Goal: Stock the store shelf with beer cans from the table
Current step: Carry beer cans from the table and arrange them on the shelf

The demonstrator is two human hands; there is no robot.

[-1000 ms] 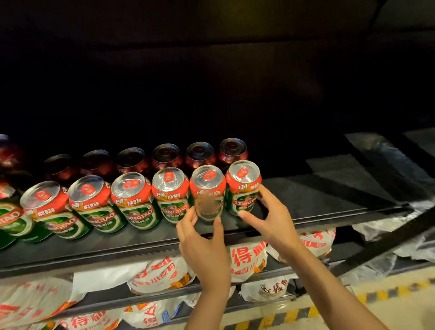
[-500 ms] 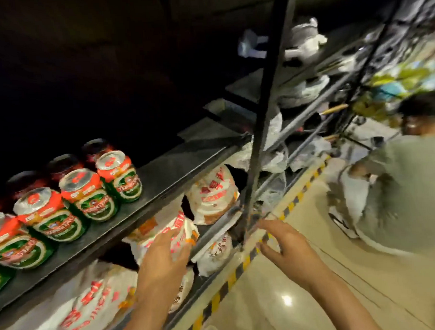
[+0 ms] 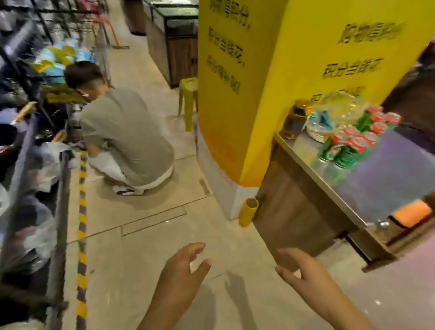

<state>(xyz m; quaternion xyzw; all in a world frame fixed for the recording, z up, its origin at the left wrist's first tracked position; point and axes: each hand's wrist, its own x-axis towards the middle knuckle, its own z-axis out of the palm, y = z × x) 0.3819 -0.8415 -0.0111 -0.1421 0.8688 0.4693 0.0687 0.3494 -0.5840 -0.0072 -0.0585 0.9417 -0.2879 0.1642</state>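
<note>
Hanging low in front of the body, both hands are carrying nothing: left hand (image 3: 181,273) with fingers loosely curved and spread, right hand (image 3: 303,268) likewise released, palm turned inward. Judged purpose: both are free for the next pick-up.

Landmark: yellow pillar (image 3: 270,75).

- Cans (image 3: 355,141): green-and-red, standing upright in a tight cluster on the tabletop (image 3: 386,180), just right of the pillar's foot. Count not readable through blur. Grouped near the tabletop's left edge, probably so they are reachable from the aisle. Well apart from both hands.
- Clear bag or wrapping (image 3: 338,107): sitting behind the cans, against the pillar; contents unclear, some blue showing inside.
- Dark jar (image 3: 294,121): standing at the tabletop's far corner, touching or nearly touching the pillar; contents not legible.
- Yellow tube (image 3: 248,212): leaning at the pillar's base beside the wooden cabinet side, open end up, appearing hollow.
- Yellow stool (image 3: 188,101): standing left of the pillar.
- Shelf rack (image 3: 57,221): running well left of the pillar, across the aisle; white plastic bags are lying on its lower levels, contents hidden.
- Crouching person (image 3: 125,136): between rack and pillar, facing the rack.

Judgement: fetching step is in hand; cans are remaining on the tabletop, so stocking is not finished.
</note>
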